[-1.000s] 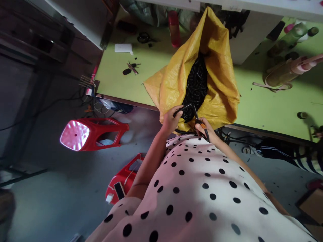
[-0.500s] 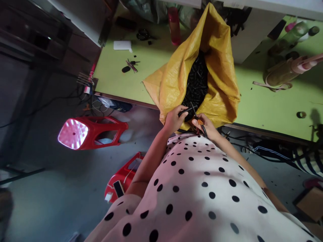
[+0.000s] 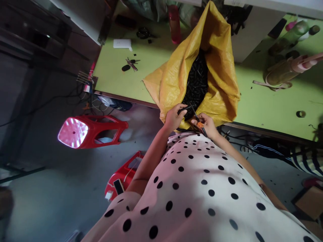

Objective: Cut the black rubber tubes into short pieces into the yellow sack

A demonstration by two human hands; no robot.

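a red plastic stool (image 3: 93,132) lies tipped over on the grey floor at the far left, and a second red stool (image 3: 123,176) sits nearer the person, with a small dark device resting on it. above them, on the green table (image 3: 264,101), a bunch of keys (image 3: 131,64) lies near the left edge, with a white block (image 3: 122,43) and black scissors (image 3: 143,33) further back.

moving across, the left hand (image 3: 173,117) is closed around a short black ribbed tube (image 3: 185,109), slim, dark and slightly glossy, held roughly level at the mouth of the yellow sack (image 3: 222,84). the sack is woven, crinkled, propped open on the table edge and filled with a heap of black pieces (image 3: 198,79) of much the same look.

just beside it, the right hand (image 3: 205,122) grips a small cutting tool (image 3: 198,119) with an orange handle part, its thin dark tips pointing up at the tube's end. the two hands are close together over the sack's lower lip, right above the polka-dot blouse (image 3: 202,188).

further right, a tan roll (image 3: 282,72) lies on the table.
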